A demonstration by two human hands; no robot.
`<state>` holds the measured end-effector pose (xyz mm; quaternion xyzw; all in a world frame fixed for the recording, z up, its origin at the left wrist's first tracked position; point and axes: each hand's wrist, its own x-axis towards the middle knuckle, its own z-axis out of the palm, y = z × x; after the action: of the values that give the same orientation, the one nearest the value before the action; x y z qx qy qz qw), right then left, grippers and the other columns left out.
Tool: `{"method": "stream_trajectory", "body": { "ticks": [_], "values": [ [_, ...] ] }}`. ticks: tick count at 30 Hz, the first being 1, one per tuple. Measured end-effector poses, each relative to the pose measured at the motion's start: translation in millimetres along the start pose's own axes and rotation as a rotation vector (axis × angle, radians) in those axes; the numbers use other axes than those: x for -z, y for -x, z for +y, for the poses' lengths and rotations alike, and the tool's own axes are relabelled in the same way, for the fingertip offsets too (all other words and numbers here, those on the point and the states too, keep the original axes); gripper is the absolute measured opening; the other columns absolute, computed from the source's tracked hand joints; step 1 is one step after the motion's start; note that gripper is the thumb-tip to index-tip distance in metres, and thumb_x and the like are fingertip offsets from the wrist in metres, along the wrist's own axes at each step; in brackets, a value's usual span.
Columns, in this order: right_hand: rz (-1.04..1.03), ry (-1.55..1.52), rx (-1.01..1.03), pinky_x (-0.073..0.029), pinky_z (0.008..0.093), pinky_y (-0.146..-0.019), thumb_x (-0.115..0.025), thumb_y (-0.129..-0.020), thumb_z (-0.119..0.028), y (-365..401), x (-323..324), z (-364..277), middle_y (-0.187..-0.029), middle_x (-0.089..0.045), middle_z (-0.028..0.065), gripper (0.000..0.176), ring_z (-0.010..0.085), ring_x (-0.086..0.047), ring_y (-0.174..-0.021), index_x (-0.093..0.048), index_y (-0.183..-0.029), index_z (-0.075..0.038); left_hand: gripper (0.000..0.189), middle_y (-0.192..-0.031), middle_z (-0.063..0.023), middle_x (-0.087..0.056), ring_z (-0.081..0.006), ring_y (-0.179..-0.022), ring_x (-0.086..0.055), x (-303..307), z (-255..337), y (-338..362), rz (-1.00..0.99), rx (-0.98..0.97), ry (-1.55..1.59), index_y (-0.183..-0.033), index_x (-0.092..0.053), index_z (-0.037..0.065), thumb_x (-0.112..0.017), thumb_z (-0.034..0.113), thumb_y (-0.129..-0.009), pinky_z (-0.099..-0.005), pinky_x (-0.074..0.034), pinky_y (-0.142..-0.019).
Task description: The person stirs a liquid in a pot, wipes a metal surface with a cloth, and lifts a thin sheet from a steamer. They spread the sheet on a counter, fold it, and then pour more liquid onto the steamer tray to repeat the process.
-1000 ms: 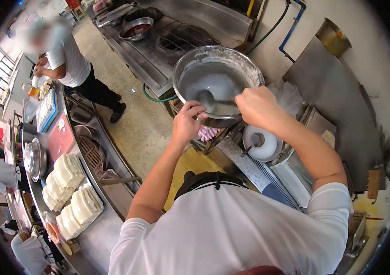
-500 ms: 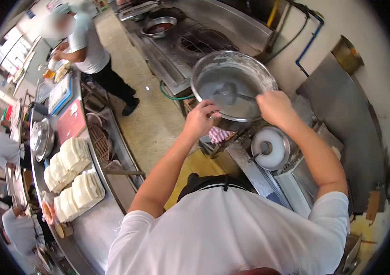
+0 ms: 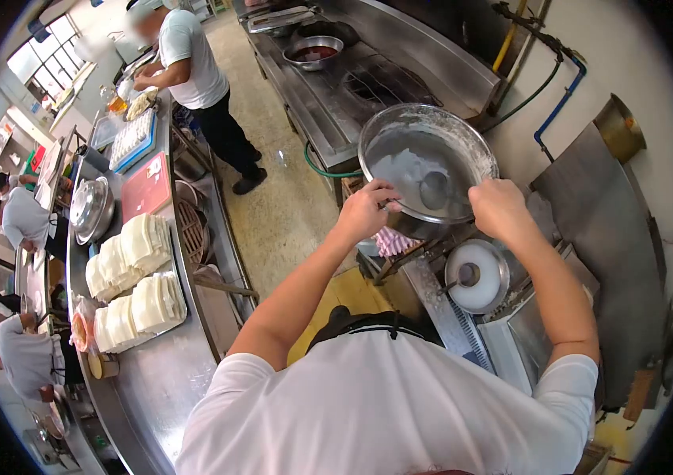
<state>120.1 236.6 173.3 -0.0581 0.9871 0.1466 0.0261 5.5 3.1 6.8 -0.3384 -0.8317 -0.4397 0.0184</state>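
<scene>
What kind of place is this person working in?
Most likely a commercial kitchen. A long stainless steel counter carries stacked white sheets, a steel cooking range runs along the wall, and the left hand steadies a mixing bowl while the right hand holds a ladle in it.

— What is the floor like?
— A speckled beige floor (image 3: 273,182) runs up the middle, and there is a yellow patch (image 3: 336,294) on it nearer in.
— And along the sides?
— A long steel counter (image 3: 164,384) curves down the left. A steel cooking range (image 3: 328,95) stands far right, with a green hose (image 3: 322,171) looping below its edge.
— The walls?
— The pale wall (image 3: 637,55) on the right carries a blue pipe (image 3: 563,103) and a steel sheet (image 3: 617,214).
— Light?
— Daylight comes through the windows (image 3: 43,49) at the far left.
</scene>
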Motion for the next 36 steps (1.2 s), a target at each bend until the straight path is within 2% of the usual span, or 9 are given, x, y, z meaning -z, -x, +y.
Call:
{"method": "stream_trajectory", "body": {
  "ticks": [3,5,11,16,23,26,29,32,36],
  "values": [
    [-0.104,-0.011,0.118,-0.060,0.0456,-0.075,-0.070,-0.077,-0.005,10.5,54.9,-17.1,-0.084,-0.074,0.0192,0.007,0.0356,-0.075,-0.083,-0.075,-0.081,-0.004,0.023,-0.124,-0.0066,-0.068,-0.0269,-0.092,-0.070,0.2,6.5,-0.4,-0.016,0.039,0.029,-0.109,-0.078,0.012,-0.076,0.023,-0.088,-0.0400,-0.056,-0.084],
    [-0.031,-0.084,0.038,-0.060,0.0456,-0.075,-0.069,-0.076,-0.005,3.7,41.2,-18.9,-0.083,-0.074,0.0190,0.007,0.0354,-0.075,-0.083,-0.075,-0.080,-0.004,0.024,-0.124,-0.0065,-0.068,-0.0239,-0.082,-0.069,-1.2,6.2,-0.8,-0.024,0.055,0.054,-0.110,-0.078,0.012,-0.077,0.021,-0.087,-0.0392,-0.057,-0.080],
    [0.042,-0.064,-0.091,-0.060,0.0453,-0.074,-0.068,-0.077,-0.006,-10.5,-20.3,13.5,-0.087,-0.075,0.0184,0.010,0.0349,-0.075,-0.085,-0.076,-0.082,-0.004,0.024,-0.123,-0.0068,-0.068,-0.0218,-0.082,-0.069,-1.1,3.1,-1.3,-0.022,0.042,0.059,-0.110,-0.078,0.011,-0.077,0.016,-0.087,-0.0376,-0.057,-0.078],
    [-0.098,-0.053,0.052,-0.060,0.0449,-0.074,-0.068,-0.078,-0.006,6.0,50.7,-10.5,-0.087,-0.075,0.0180,0.011,0.0355,-0.075,-0.083,-0.076,-0.084,-0.003,0.024,-0.122,-0.0071,-0.068,-0.0220,-0.082,-0.069,-1.0,7.3,-0.7,-0.045,0.063,0.071,-0.111,-0.077,0.011,-0.078,0.016,-0.087,-0.0378,-0.057,-0.078],
    [0.048,-0.076,-0.060,-0.060,0.0450,-0.074,-0.068,-0.077,-0.006,-10.7,-14.2,9.5,-0.087,-0.075,0.0190,0.009,0.0352,-0.075,-0.082,-0.076,-0.082,-0.003,0.024,-0.124,-0.0070,-0.069,-0.0226,-0.081,-0.070,1.0,11.0,1.7,-0.028,0.079,0.050,-0.111,-0.078,0.012,-0.078,0.017,-0.087,-0.0377,-0.056,-0.078],
    [-0.051,-0.023,0.069,-0.061,0.0448,-0.074,-0.069,-0.077,-0.006,4.2,28.7,-5.4,-0.087,-0.075,0.0190,0.009,0.0350,-0.075,-0.083,-0.076,-0.083,-0.004,0.024,-0.123,-0.0073,-0.069,-0.0232,-0.082,-0.070,-1.5,9.9,0.0,-0.030,0.078,0.055,-0.110,-0.078,0.011,-0.078,0.017,-0.087,-0.0379,-0.056,-0.078],
    [-0.061,-0.071,0.052,-0.061,0.0443,-0.074,-0.070,-0.077,-0.007,11.5,48.1,-17.3,-0.087,-0.075,0.0180,0.009,0.0343,-0.076,-0.084,-0.076,-0.082,-0.004,0.024,-0.122,-0.0075,-0.069,-0.0235,-0.082,-0.070,-0.4,10.9,-0.2,-0.030,0.080,0.060,-0.110,-0.078,0.011,-0.078,0.017,-0.087,-0.0377,-0.056,-0.078],
    [0.052,-0.156,-0.074,-0.061,0.0438,-0.074,-0.069,-0.077,-0.007,-4.8,-2.5,-9.5,-0.087,-0.076,0.0178,0.009,0.0344,-0.076,-0.084,-0.076,-0.082,-0.005,0.024,-0.121,-0.0077,-0.069,-0.0234,-0.082,-0.070,1.2,11.6,0.3,-0.033,0.074,0.046,-0.110,-0.078,0.010,-0.078,0.017,-0.087,-0.0373,-0.056,-0.078],
    [0.040,-0.091,-0.037,-0.061,0.0441,-0.075,-0.068,-0.078,-0.006,-5.7,-25.1,7.4,-0.087,-0.075,0.0184,0.010,0.0351,-0.076,-0.084,-0.076,-0.082,-0.004,0.024,-0.121,-0.0076,-0.069,-0.0231,-0.083,-0.069,0.8,10.1,-0.7,-0.032,0.072,0.063,-0.110,-0.078,0.010,-0.079,0.017,-0.087,-0.0369,-0.056,-0.078]
  ]
}}
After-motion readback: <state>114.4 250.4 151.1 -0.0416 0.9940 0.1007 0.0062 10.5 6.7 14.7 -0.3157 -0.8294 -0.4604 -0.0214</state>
